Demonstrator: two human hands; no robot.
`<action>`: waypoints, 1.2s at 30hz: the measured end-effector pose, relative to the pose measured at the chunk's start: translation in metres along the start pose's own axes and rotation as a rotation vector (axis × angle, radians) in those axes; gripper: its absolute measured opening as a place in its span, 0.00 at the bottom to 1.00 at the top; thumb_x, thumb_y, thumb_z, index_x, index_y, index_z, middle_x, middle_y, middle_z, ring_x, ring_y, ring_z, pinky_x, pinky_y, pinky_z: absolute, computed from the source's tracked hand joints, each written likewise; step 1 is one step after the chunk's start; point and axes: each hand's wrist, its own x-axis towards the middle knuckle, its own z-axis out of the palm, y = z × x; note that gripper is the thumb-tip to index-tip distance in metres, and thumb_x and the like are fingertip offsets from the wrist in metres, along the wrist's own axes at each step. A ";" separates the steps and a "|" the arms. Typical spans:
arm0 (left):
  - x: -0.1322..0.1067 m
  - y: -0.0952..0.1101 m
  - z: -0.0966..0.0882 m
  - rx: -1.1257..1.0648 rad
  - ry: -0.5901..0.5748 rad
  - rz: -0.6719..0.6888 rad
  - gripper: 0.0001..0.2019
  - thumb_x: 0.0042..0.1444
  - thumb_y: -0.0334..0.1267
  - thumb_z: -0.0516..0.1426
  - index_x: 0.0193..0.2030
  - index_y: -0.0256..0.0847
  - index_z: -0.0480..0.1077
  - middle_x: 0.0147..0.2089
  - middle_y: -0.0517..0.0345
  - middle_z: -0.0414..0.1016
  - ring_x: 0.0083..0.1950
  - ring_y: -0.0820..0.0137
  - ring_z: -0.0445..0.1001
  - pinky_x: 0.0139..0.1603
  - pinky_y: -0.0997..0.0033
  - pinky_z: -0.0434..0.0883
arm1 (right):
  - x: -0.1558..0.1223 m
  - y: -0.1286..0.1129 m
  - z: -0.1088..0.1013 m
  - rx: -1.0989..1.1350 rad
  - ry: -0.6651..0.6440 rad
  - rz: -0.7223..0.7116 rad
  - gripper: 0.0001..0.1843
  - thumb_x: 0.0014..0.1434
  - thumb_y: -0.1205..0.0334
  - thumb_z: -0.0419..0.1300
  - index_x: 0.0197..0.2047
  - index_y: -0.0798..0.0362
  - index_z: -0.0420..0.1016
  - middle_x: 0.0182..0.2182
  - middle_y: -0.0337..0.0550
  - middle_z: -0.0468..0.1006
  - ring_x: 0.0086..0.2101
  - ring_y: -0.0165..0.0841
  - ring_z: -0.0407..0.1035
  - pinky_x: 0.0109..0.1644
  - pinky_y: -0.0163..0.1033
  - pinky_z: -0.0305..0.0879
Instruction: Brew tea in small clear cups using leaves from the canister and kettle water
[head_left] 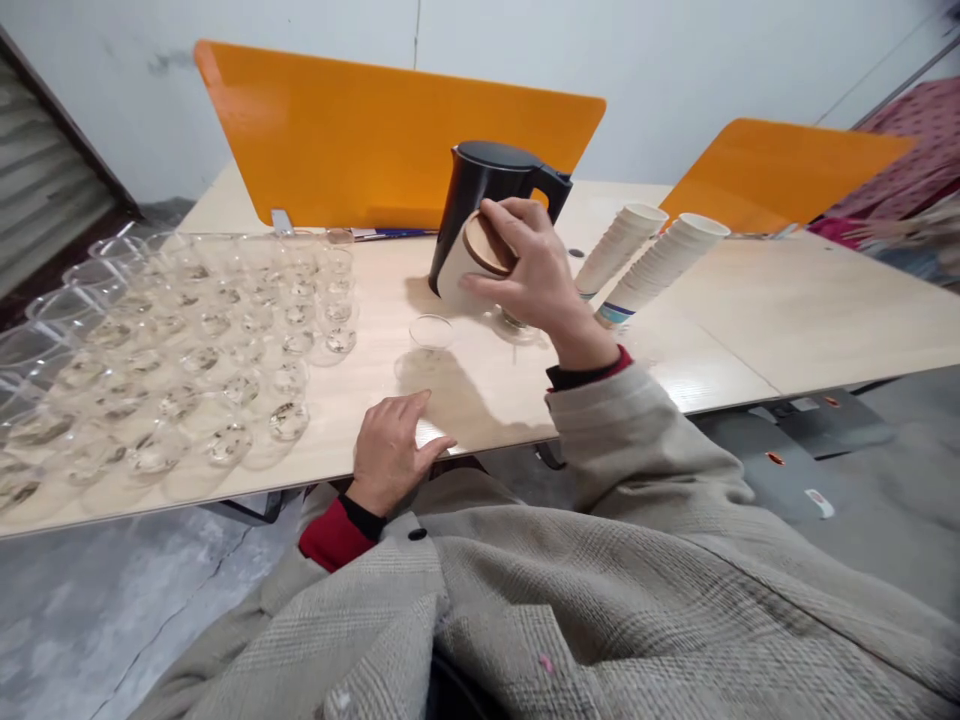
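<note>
My right hand (529, 265) is wrapped round a white canister with a wooden lid (487, 245), fingers over its top. The canister leans to one side; whether its base touches the table is hard to tell. Directly behind it stands a black electric kettle (480, 170). My left hand (394, 450) is at the front edge of the table, thumb apart from the fingers, with nothing in it. A single clear cup (431, 335) stands between my two hands. To the left, rows of clear cups (202, 350) hold small dark bits at the bottom.
Two stacks of white paper cups (645, 265) stand right of the kettle. Orange divider panels (397, 140) rise along the back of the light wooden table (750, 310). Pens lie near the left panel's foot. Part of another person in pink (907, 160) shows at far right.
</note>
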 end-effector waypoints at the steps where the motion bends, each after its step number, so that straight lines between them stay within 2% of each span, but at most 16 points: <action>1: 0.000 0.000 0.000 -0.005 0.000 0.002 0.33 0.63 0.58 0.66 0.67 0.39 0.71 0.60 0.42 0.83 0.58 0.52 0.80 0.58 0.52 0.75 | 0.011 0.005 0.012 0.001 -0.011 0.006 0.46 0.59 0.45 0.71 0.76 0.46 0.66 0.68 0.53 0.67 0.71 0.63 0.58 0.76 0.74 0.54; 6: 0.000 -0.003 0.002 -0.017 0.017 0.006 0.32 0.63 0.60 0.65 0.65 0.38 0.72 0.54 0.43 0.85 0.56 0.53 0.81 0.56 0.53 0.76 | 0.049 0.027 0.069 0.055 -0.126 0.032 0.48 0.55 0.46 0.73 0.75 0.52 0.69 0.69 0.58 0.68 0.69 0.59 0.62 0.78 0.65 0.56; 9: 0.000 -0.002 0.001 -0.015 0.015 0.011 0.33 0.64 0.59 0.65 0.65 0.37 0.72 0.54 0.43 0.84 0.55 0.53 0.81 0.55 0.53 0.76 | 0.055 0.038 0.095 0.121 -0.235 0.008 0.49 0.53 0.45 0.72 0.74 0.54 0.70 0.68 0.58 0.69 0.68 0.56 0.64 0.77 0.60 0.58; 12: 0.000 -0.002 0.000 -0.013 0.014 0.022 0.33 0.63 0.59 0.66 0.65 0.37 0.71 0.54 0.43 0.84 0.55 0.53 0.81 0.54 0.53 0.76 | 0.052 0.047 0.111 0.149 -0.305 0.011 0.49 0.51 0.48 0.71 0.74 0.55 0.70 0.68 0.58 0.70 0.67 0.54 0.65 0.77 0.58 0.59; 16: 0.000 0.000 0.000 -0.016 0.022 0.021 0.33 0.63 0.58 0.66 0.65 0.37 0.71 0.54 0.43 0.84 0.55 0.53 0.81 0.54 0.52 0.76 | 0.046 0.055 0.120 0.123 -0.309 0.040 0.50 0.49 0.53 0.71 0.74 0.58 0.70 0.69 0.60 0.69 0.68 0.54 0.65 0.77 0.57 0.58; 22: 0.000 0.001 0.001 -0.015 0.015 0.002 0.31 0.64 0.57 0.66 0.66 0.41 0.71 0.55 0.44 0.84 0.56 0.52 0.81 0.55 0.50 0.76 | 0.051 0.062 0.127 0.170 -0.325 0.036 0.50 0.51 0.52 0.71 0.74 0.61 0.69 0.69 0.62 0.68 0.68 0.52 0.65 0.77 0.54 0.58; 27: 0.000 0.000 0.000 -0.006 0.011 0.017 0.31 0.64 0.57 0.66 0.66 0.40 0.71 0.55 0.45 0.84 0.56 0.52 0.81 0.55 0.51 0.76 | 0.066 0.064 0.138 0.192 -0.355 0.014 0.49 0.51 0.49 0.72 0.74 0.55 0.71 0.70 0.58 0.69 0.69 0.54 0.64 0.77 0.58 0.58; 30: -0.001 -0.001 0.000 -0.006 0.017 0.024 0.31 0.64 0.57 0.65 0.66 0.40 0.71 0.55 0.44 0.84 0.55 0.53 0.81 0.54 0.50 0.76 | 0.073 0.062 0.142 0.200 -0.374 0.002 0.50 0.51 0.48 0.73 0.74 0.56 0.70 0.71 0.58 0.68 0.69 0.53 0.65 0.78 0.58 0.58; 36: 0.000 -0.002 -0.001 -0.012 0.027 0.030 0.31 0.64 0.58 0.65 0.66 0.40 0.71 0.55 0.44 0.84 0.55 0.53 0.81 0.54 0.51 0.77 | 0.077 0.061 0.141 0.180 -0.414 0.022 0.48 0.51 0.52 0.73 0.74 0.49 0.70 0.73 0.53 0.68 0.70 0.53 0.64 0.77 0.60 0.59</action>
